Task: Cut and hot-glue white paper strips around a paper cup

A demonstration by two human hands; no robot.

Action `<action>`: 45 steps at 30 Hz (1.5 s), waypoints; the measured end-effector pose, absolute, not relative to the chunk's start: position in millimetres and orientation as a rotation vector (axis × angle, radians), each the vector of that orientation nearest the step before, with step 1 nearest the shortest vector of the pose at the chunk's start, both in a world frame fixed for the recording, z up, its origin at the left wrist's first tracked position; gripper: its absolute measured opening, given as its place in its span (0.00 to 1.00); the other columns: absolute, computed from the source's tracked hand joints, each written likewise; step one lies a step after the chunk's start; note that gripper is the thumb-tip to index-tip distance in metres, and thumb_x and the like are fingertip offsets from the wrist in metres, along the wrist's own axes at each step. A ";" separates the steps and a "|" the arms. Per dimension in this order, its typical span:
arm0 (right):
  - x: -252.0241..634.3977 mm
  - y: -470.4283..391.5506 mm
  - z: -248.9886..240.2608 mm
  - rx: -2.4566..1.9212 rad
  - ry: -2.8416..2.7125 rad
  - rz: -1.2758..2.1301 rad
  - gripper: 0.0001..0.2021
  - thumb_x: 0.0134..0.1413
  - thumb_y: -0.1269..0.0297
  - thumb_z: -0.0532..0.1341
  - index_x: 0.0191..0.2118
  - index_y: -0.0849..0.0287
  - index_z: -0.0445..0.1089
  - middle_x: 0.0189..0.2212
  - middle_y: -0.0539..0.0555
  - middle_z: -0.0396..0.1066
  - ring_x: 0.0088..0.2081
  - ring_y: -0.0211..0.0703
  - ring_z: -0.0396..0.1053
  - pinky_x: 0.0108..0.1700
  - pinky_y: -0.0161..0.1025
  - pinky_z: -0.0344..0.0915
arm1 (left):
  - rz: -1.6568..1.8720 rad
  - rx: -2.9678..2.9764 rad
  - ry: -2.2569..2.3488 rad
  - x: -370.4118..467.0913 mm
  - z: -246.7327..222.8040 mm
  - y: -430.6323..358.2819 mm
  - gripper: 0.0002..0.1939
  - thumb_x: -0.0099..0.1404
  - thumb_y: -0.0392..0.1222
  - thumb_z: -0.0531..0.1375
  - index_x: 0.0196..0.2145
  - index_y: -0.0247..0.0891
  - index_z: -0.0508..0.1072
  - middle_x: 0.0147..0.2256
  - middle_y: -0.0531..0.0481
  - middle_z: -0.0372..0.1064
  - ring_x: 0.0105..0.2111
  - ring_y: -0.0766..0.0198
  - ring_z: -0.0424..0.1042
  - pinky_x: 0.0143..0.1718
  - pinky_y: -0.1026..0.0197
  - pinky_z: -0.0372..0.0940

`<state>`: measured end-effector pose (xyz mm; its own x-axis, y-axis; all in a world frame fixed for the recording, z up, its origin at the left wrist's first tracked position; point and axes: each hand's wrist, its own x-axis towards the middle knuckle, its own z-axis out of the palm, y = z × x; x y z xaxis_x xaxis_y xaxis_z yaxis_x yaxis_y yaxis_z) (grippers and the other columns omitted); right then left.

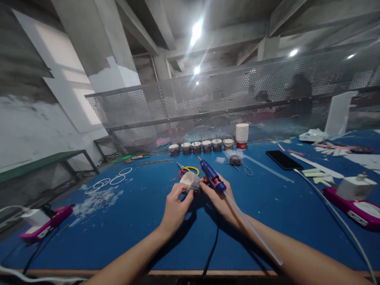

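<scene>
In the middle of the blue table my left hand [177, 204] grips a small paper cup [190, 181], tilted with its pale inside showing and a grey wrapping around its side. My right hand [221, 197] holds a blue hot glue gun [211, 174], its nozzle pointing up and away. A long clear glue stick [252, 229] sticks out of the gun's back end over my right forearm. The right fingertips are close to the cup's right side; whether they touch it I cannot tell. Just behind the cup lie scissors [194, 169] with red and yellow handles.
Several wrapped cups [207, 147] line the back beside a stack of paper cups [242, 134]. White rings [118, 180] lie left. A black phone [284, 160], a string bundle [235, 160] and a purple power strip [353, 209] are right. Another purple strip [47, 225] sits left.
</scene>
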<state>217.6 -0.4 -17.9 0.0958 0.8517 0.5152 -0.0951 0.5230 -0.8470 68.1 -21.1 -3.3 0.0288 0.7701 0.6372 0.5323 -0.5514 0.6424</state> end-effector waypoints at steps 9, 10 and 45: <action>222.4 1.7 -21.7 -0.895 -1.369 0.685 0.07 0.48 0.60 0.61 0.28 0.57 0.66 0.23 0.47 0.68 0.25 0.39 0.63 0.30 0.35 0.61 | 1.526 2.040 1.332 71.5 -1.5 -25.6 0.08 0.59 0.43 0.57 0.24 0.39 0.71 0.28 0.52 0.69 0.31 0.63 0.67 0.36 0.63 0.63; 223.8 3.9 -22.8 -0.918 -1.349 0.677 0.07 0.47 0.60 0.61 0.27 0.57 0.66 0.22 0.47 0.67 0.24 0.39 0.62 0.30 0.35 0.60 | 1.536 1.999 1.347 70.9 -0.5 -26.3 0.08 0.59 0.43 0.57 0.25 0.39 0.71 0.28 0.52 0.69 0.30 0.64 0.67 0.36 0.63 0.63; 216.8 -2.7 -21.3 -0.895 -1.430 0.665 0.07 0.48 0.61 0.61 0.28 0.56 0.62 0.22 0.46 0.65 0.24 0.38 0.61 0.29 0.34 0.59 | 1.530 2.135 1.306 75.1 -3.1 -25.9 0.09 0.61 0.41 0.58 0.24 0.41 0.73 0.26 0.52 0.71 0.31 0.62 0.67 0.36 0.62 0.63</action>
<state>216.8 -2.7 -21.3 0.0622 0.8388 0.5409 0.1264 0.5310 -0.8379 75.1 -25.9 -3.1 0.0699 0.7490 0.6589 0.5330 -0.5864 0.6100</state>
